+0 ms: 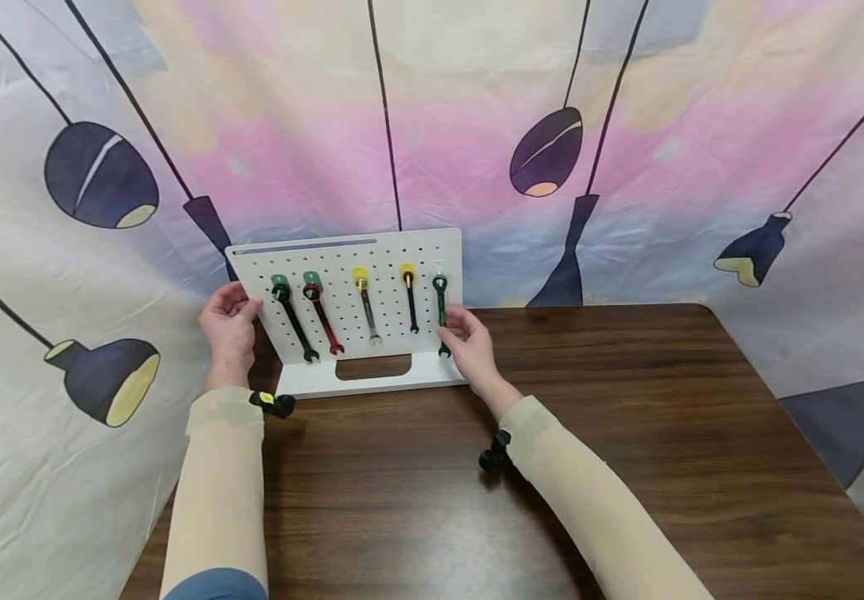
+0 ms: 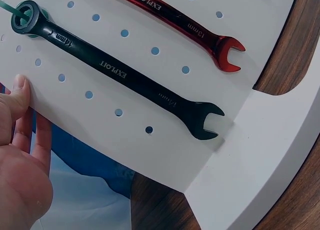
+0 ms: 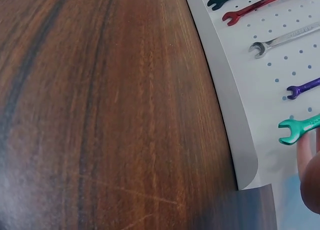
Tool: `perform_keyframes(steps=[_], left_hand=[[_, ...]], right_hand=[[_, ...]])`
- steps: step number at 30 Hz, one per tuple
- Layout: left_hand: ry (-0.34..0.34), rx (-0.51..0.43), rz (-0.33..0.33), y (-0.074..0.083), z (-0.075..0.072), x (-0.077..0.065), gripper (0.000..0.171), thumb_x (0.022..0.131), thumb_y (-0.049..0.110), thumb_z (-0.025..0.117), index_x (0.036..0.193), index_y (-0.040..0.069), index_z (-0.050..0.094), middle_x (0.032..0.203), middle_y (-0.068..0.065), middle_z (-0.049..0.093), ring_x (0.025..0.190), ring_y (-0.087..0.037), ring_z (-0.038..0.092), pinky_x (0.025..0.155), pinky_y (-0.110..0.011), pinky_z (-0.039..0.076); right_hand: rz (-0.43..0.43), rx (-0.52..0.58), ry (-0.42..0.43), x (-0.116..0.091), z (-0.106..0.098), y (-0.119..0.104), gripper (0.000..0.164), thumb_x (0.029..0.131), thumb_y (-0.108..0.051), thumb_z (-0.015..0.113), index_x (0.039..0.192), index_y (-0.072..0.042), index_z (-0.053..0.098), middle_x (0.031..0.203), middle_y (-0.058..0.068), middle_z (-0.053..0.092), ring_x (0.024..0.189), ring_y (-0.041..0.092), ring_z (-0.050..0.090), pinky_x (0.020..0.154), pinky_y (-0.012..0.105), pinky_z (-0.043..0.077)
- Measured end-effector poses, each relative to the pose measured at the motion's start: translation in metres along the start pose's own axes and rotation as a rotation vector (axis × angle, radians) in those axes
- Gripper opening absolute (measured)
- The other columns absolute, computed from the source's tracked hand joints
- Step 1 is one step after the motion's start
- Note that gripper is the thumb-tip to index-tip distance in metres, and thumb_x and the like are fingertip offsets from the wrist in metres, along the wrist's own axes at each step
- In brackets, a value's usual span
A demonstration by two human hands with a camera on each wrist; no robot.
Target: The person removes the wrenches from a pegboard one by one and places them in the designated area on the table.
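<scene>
Here's the green wrench [image 1: 441, 293], ring end up on its hook, lower shaft pinched between thumb and fingers of the right hand [image 1: 472, 352], the grip narrow and snug. Just left of that grip hangs the purple wrench [image 3: 304, 88], then the silver wrench [image 1: 367, 308], then the red wrench [image 1: 323, 317], and farthest over the dark wrench [image 1: 296, 321], all slanting with open jaws low. Behind them all stands the white pegboard [image 1: 341, 293], and well left of the right-hand grip the left hand [image 1: 229, 333] grips its side edge, thumb in front, fingers behind. Below both grips spreads the wooden table [image 1: 379, 475]; beyond, the lamp-printed cloth [image 1: 297, 125].
</scene>
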State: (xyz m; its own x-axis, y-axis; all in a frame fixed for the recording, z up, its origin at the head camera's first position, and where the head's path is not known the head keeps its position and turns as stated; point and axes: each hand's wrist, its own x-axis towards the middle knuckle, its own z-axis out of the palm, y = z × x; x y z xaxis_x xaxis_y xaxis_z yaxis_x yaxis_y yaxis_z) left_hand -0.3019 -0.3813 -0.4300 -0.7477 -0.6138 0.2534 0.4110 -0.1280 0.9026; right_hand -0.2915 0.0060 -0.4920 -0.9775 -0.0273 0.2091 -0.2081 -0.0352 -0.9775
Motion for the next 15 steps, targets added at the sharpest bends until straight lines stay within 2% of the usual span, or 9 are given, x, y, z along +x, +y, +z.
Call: perform_keyframes(steps=[9,15], left_hand=[[-0.001,0.001,0.002,0.0003,-0.0009,-0.0004,0.037,0.087,-0.026,0.072,0.103,0.007,0.078,0.089,-0.001,0.072,0.079,-0.012,0.066,0.075,-0.017,0.056],[-0.015,-0.019,0.039,-0.0015,-0.0001,-0.0013,0.038,0.086,-0.027,0.070,0.100,0.007,0.078,0.085,-0.001,0.073,0.075,-0.012,0.066,0.072,-0.017,0.055]], right_hand=[[-0.009,-0.018,-0.009,-0.0015,-0.0040,0.0025,0.034,0.101,-0.005,0.073,0.135,-0.006,0.068,0.124,0.013,0.070,0.113,0.027,0.066,0.101,0.041,0.054],[0.007,-0.004,-0.043,-0.0076,-0.0103,0.0010,0.035,0.103,-0.007,0.072,0.138,-0.007,0.067,0.128,0.013,0.069,0.116,0.028,0.066,0.103,0.044,0.053]])
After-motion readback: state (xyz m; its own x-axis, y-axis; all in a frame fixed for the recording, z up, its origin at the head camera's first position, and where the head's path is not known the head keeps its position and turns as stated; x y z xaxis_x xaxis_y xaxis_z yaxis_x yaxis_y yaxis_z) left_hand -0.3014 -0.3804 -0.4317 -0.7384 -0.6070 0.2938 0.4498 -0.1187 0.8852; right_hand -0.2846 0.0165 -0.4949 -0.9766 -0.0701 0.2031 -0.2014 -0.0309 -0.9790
